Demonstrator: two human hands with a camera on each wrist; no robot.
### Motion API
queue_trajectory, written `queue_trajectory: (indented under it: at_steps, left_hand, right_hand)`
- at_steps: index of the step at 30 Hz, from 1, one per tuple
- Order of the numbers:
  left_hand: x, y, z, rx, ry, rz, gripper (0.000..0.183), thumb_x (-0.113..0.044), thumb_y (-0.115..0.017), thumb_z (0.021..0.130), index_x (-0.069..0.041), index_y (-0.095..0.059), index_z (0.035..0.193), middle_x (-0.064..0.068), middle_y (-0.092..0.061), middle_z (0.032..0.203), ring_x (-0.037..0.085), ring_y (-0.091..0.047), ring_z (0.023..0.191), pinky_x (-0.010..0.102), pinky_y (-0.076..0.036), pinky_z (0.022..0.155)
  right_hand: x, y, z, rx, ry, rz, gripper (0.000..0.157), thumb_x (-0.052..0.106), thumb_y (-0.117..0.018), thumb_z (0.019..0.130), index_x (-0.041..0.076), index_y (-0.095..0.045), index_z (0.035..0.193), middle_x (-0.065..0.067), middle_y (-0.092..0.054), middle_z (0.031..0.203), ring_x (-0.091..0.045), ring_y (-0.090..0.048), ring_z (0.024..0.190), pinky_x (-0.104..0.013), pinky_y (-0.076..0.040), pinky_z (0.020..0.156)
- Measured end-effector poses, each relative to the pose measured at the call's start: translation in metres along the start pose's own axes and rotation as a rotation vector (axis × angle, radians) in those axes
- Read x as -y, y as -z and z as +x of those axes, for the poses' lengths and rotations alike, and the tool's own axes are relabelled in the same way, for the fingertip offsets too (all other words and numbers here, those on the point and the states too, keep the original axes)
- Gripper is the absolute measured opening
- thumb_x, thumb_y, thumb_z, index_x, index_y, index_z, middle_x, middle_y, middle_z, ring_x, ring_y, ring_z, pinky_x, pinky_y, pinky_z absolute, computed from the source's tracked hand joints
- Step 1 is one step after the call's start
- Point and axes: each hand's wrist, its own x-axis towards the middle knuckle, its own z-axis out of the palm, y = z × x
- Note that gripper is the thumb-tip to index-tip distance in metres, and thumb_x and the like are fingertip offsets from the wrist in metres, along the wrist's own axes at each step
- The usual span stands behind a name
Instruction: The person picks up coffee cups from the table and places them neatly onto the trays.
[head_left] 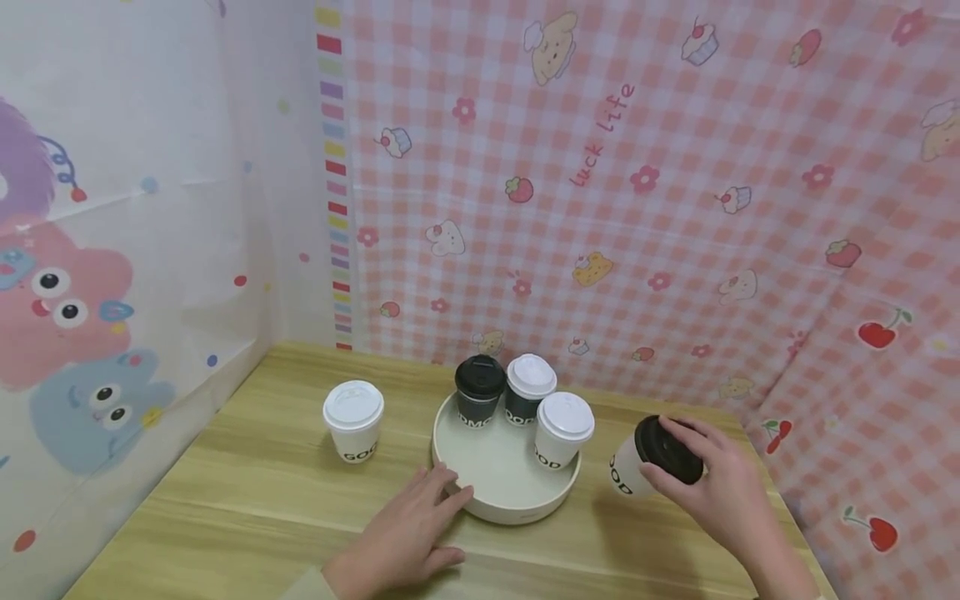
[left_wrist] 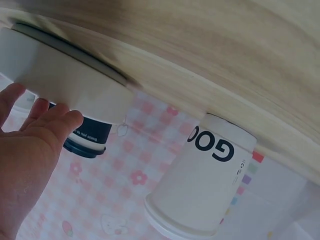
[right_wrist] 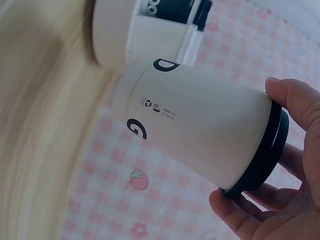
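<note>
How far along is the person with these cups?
Looks done: a black-lidded dark cup, a white-lidded dark cup and a white cup stand in the round tray.
In hand: the right hand grips a tilted, black-lidded white cup outside the tray; the left hand touches the tray.
Probably left: the lone white cup standing on the table.

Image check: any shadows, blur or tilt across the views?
Head: soft shadow on the table below the right hand; left wrist: dimmer, upside down, GOO on the white cup legible; right wrist: sideways, fine print on the held cup too soft to read.
</note>
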Motion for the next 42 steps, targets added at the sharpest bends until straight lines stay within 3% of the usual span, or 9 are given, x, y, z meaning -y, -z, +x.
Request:
queue_trajectory:
  at_steps: [10, 16, 23, 35, 42]
  left_hand:
    - [0.000, 0.001, 0.001, 0.007, -0.019, 0.026, 0.073, -0.051, -0.078, 0.094, -0.014, -0.058, 0.153, 0.011, -0.057, 0.147, 0.038, -0.051, 0.148, 0.053, -0.041, 0.127]
    - [-0.001, 0.002, 0.004, 0.030, -0.020, 0.031, 0.074, -0.052, -0.077, 0.094, -0.013, -0.057, 0.153, 0.012, -0.058, 0.147, 0.040, -0.052, 0.147, 0.052, -0.041, 0.128]
    - [-0.001, 0.004, 0.006, 0.061, -0.008, 0.045, 0.073, -0.053, -0.076, 0.094, -0.014, -0.058, 0.153, 0.012, -0.059, 0.148, 0.039, -0.053, 0.147, 0.052, -0.042, 0.127]
    - [0.000, 0.003, 0.004, 0.062, -0.005, 0.033, 0.075, -0.054, -0.076, 0.094, -0.015, -0.057, 0.154, 0.012, -0.058, 0.149, 0.039, -0.053, 0.147, 0.053, -0.043, 0.126]
    - [-0.001, 0.005, 0.005, 0.078, 0.002, 0.020, 0.076, -0.053, -0.077, 0.093, -0.015, -0.056, 0.155, 0.013, -0.057, 0.149, 0.039, -0.052, 0.147, 0.054, -0.043, 0.126]
  right_hand:
    - [0.031, 0.001, -0.005, -0.072, 0.112, 0.018, 0.068, 0.028, -0.099, 0.073, 0.018, -0.075, 0.136, -0.020, -0.070, 0.134, -0.045, -0.073, 0.110, -0.059, -0.062, 0.080]
    - [0.040, -0.006, -0.001, -0.089, 0.180, 0.003, 0.070, 0.025, -0.100, 0.070, 0.018, -0.075, 0.135, -0.013, -0.072, 0.132, -0.035, -0.075, 0.109, -0.048, -0.062, 0.082]
    - [0.051, -0.019, 0.004, -0.076, 0.231, 0.019, 0.069, 0.026, -0.101, 0.069, 0.019, -0.075, 0.133, -0.014, -0.072, 0.132, -0.035, -0.075, 0.110, -0.056, -0.064, 0.084]
    - [0.065, -0.045, 0.014, -0.056, 0.293, 0.000, 0.069, 0.032, -0.100, 0.069, 0.019, -0.076, 0.132, -0.018, -0.071, 0.133, -0.038, -0.073, 0.114, -0.055, -0.064, 0.087]
    - [0.068, -0.057, 0.018, -0.018, 0.280, -0.001, 0.067, 0.034, -0.100, 0.070, 0.017, -0.077, 0.131, -0.020, -0.071, 0.133, -0.041, -0.073, 0.114, -0.057, -0.064, 0.088]
